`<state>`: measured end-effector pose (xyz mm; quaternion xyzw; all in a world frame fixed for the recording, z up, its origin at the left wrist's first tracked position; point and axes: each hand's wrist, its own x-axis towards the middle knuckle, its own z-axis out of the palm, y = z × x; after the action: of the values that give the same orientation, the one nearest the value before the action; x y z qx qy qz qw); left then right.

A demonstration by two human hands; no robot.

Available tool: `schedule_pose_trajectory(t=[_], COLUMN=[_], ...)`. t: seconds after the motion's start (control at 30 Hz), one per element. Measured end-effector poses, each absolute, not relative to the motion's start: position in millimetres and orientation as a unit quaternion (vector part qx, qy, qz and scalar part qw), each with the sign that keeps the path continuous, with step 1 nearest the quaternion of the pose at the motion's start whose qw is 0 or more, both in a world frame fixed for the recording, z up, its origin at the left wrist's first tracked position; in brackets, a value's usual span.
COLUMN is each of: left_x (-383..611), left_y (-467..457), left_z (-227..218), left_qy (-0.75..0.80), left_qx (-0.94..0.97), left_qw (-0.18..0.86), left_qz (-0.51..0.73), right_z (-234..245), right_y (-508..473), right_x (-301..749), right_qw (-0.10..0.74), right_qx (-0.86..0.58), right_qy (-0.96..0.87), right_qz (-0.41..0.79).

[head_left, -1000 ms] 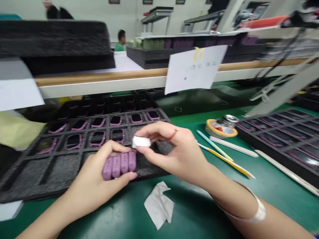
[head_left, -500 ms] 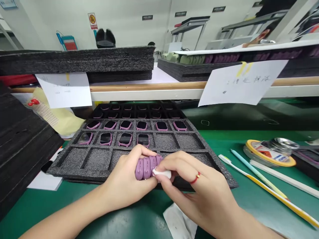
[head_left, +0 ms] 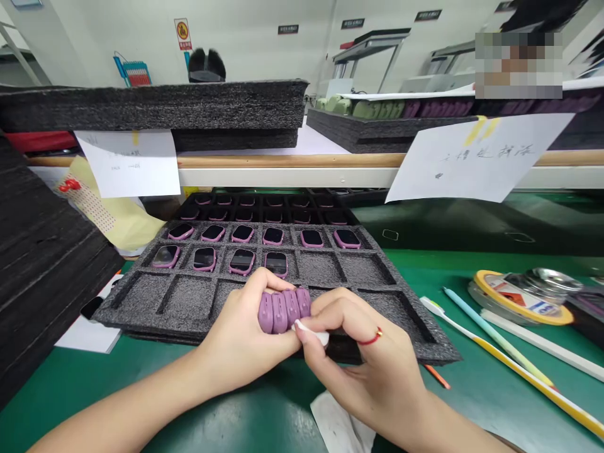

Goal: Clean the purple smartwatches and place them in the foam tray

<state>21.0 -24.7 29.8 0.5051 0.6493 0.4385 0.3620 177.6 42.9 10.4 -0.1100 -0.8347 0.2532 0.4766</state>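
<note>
At the black tray, the left hand clasps four purple pieces; the right hand (wearing a red ring) pinches a white pad beside them.

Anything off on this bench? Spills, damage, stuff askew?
No spill or damage stands out. A rumpled white wipe lies loose on the green bench, partly hidden by the right hand, and an orange stick pokes out at the near edge of the foam tray, so both look slightly untidy.
</note>
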Motion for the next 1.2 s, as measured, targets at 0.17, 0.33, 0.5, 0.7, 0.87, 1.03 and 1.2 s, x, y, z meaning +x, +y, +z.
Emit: schedule_pose_trajectory(t=[0.17,0.33,0.5,0.7,0.87,1.03,1.2], left_x=[23.4,23.5,23.4,25.1,24.5,23.6,24.0], left_y=[-23.4,-24.9,-25.4,-25.6,-25.7,-26.1,-26.4], left_z=[26.7,27.9,29.3,27.0,26.6,24.9,23.9], left_qy=[0.643,0.642,0.637,0.637,0.635,0.638,0.612], left_qx=[0.504,0.499,0.488,0.506,0.497,0.505,0.520], left_qw=[0.356,0.364,0.384,0.365,0.379,0.359,0.373], left_qz=[0.454,0.454,0.456,0.452,0.454,0.457,0.465], right_z=[10.7,10.7,9.8,8.3,5.2,3.5,2.7], right_y=[44.5,43.6,44.2,46.6,46.8,47.3,48.5], right_x=[168.9,168.7,169.6,166.6,172.5,175.1,173.0], right_qw=[0.502,0.495,0.505,0.490,0.490,0.480,0.481], right_qx=[-0.136,-0.139,-0.117,-0.152,-0.118,-0.094,-0.135], right_qy=[-0.811,-0.807,-0.817,-0.812,-0.816,-0.829,-0.812], right_qz=[0.267,0.290,0.254,0.279,0.284,0.271,0.303])
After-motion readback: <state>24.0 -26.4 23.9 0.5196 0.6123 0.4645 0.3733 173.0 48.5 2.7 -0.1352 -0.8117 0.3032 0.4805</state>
